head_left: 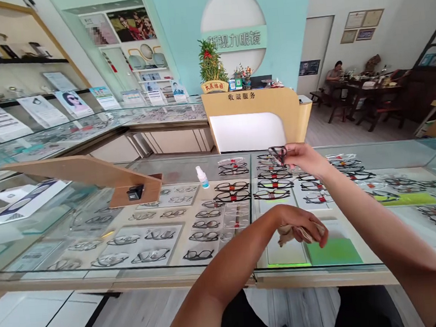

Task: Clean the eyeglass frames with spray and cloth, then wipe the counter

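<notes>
My right hand reaches out over the far side of the glass counter, its fingers pinched on a pair of dark-framed eyeglasses. Closer to me, my left hand is closed around a crumpled beige cloth above the counter top. Below my right hand, rows of dark eyeglasses with red tags sit in columns. Left of these stands another column of glasses. A white spray bottle with a blue label stands upright on the counter.
A wooden stand leans on the counter at left. The glass display counter holds several trays of eyeglasses and a green panel. A yellow cashier desk with a plant stands beyond. A person sits at a far table.
</notes>
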Motion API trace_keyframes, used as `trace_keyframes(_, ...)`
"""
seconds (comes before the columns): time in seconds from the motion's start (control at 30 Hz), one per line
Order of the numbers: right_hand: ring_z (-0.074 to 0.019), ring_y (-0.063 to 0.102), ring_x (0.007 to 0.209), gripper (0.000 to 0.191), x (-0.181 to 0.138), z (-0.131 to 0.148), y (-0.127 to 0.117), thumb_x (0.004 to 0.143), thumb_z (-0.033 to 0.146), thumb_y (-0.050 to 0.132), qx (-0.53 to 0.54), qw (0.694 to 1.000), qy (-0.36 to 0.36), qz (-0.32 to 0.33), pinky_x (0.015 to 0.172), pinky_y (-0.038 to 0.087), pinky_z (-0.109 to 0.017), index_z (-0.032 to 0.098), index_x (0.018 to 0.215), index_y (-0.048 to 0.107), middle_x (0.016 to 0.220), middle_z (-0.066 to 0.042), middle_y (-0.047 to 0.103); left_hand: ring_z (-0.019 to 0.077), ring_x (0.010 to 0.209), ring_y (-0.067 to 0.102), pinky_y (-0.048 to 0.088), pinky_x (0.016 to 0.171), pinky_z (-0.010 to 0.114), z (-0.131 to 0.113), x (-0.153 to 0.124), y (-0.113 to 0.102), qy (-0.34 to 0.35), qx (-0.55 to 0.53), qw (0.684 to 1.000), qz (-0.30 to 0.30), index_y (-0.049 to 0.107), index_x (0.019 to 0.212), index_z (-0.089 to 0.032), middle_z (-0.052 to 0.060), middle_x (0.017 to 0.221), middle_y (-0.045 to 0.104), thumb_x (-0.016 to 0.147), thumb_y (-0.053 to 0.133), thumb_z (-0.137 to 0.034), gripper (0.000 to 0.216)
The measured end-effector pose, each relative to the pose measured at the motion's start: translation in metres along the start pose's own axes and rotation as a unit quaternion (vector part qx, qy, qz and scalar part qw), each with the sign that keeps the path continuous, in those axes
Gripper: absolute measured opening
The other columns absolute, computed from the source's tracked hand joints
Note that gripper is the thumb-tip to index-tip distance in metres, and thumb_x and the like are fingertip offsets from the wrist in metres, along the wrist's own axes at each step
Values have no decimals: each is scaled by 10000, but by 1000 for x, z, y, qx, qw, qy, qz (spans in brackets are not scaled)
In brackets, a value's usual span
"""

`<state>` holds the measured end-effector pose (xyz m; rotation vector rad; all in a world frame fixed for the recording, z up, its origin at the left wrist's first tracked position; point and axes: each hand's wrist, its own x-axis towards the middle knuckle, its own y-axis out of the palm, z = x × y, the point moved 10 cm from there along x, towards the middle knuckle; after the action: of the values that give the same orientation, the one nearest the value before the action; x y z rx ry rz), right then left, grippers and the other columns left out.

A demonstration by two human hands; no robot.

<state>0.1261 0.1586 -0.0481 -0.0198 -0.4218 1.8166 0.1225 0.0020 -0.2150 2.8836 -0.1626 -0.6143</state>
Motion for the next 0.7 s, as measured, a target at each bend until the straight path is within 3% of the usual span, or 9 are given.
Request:
trace_keyframes(0.13, -180, 691, 680, 298, -46, -28, -49, 693, 345, 890, 78, 995, -24, -58, 736, 556, -332, 217, 888, 706, 722, 17, 758, 72, 455, 246, 210, 456, 209, -29, -19, -15, 95, -90, 989, -73, 724, 796, -178, -55, 522, 403, 709, 881, -492, 362)
trace_keyframes(0.27, -239, 809, 830, 431, -70, -41, -69, 727, 492, 943, 104, 989, -63, -78, 912, 625, -417, 243, 972, 690, 835, -18, 816, 47, 444, 198, 203, 474, 202, -51, -43, -35, 181, -167, 948, -204, 612, 717, -180, -74, 497, 364, 648, 870, -475, 399)
trace_keyframes(0.43, -225, 799, 927, 273, -78, -42, -65, 918, 476, 780, 70, 986, -124, -86, 924, 619, -402, 266, 1071, 697, 941, -34, 835, 26, 459, 195, 164, 469, 199, -62, -76, -73, 256, -201, 858, -398, 549, 766, -192, -88, 587, 391, 637, 903, -550, 520)
trace_keyframes(0.57, -234, 793, 1001, 177, -84, -38, -55, 1011, 386, 644, -33, 981, -153, -111, 939, 603, -400, 264, 1082, 750, 1058, -59, 842, 25, 489, 292, 133, 458, 192, -56, -104, -107, 310, -200, 756, -541, 587, 912, -197, -73, 691, 506, 678, 938, -591, 578)
trace_keyframes(0.63, -238, 786, 1031, 206, -87, -34, -52, 1036, 319, 593, -93, 973, -170, -123, 960, 589, -402, 266, 1081, 787, 1079, -64, 842, 41, 500, 342, 166, 450, 201, -51, -113, -116, 303, -175, 731, -586, 642, 962, -184, -65, 679, 514, 686, 943, -632, 606)
trace_keyframes(0.7, -239, 776, 1032, 261, -89, -30, -47, 1037, 242, 560, -131, 966, -189, -116, 964, 581, -403, 276, 1083, 815, 1056, -58, 838, 50, 503, 353, 195, 448, 208, -49, -117, -119, 288, -146, 730, -602, 680, 971, -171, -64, 657, 499, 686, 928, -690, 641)
